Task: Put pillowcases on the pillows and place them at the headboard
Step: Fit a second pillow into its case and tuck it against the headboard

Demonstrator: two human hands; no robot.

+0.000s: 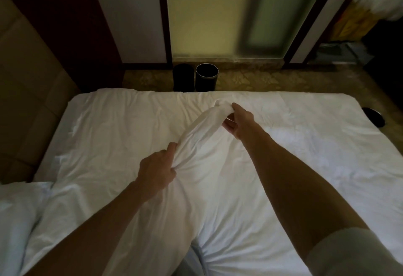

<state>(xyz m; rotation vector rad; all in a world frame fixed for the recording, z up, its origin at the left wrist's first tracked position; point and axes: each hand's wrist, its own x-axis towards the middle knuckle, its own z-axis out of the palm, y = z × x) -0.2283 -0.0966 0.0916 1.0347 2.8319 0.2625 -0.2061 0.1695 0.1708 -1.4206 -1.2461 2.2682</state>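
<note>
The left hand (157, 167), near 7 o'clock from the frame's centre, grips a bunched fold of white cloth, apparently a pillowcase (201, 129), though the dim light makes that hard to confirm. The right hand (238, 121), just at 3 o'clock, pinches the cloth's far end and holds it raised above the bed (305, 145). The cloth runs as a ridge between both hands, over the white sheet. A pillow (15, 221) lies at 8 o'clock, near the padded headboard (28, 101) at 9 o'clock. Two dark bins (206, 77) stand on the floor at 12 o'clock.
</note>
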